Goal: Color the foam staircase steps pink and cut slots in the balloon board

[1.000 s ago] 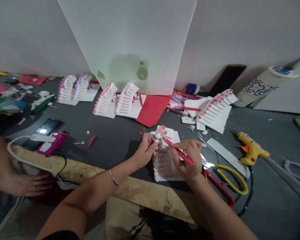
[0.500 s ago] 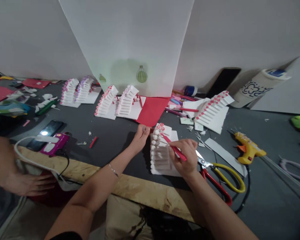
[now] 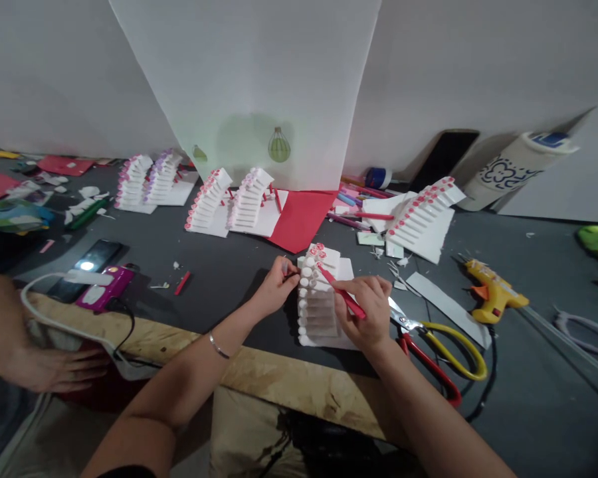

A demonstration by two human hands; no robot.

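Our right hand (image 3: pixel 373 307) pinches a red pen (image 3: pixel 349 303), its tip at the upper round ends (image 3: pixel 304 293) of the white stepped model (image 3: pixel 321 309), which sits at five o'clock, just off centre. Our left hand (image 3: pixel 278 284) is at the model's ten o'clock side; whether it grips, we can't tell. This looks light, papery, easily crushed: we'd hold the flat base (image 3: pixel 346 269). Towards two o'clock, a lidded tumbler (image 3: pixel 511 171), contents hidden from us.
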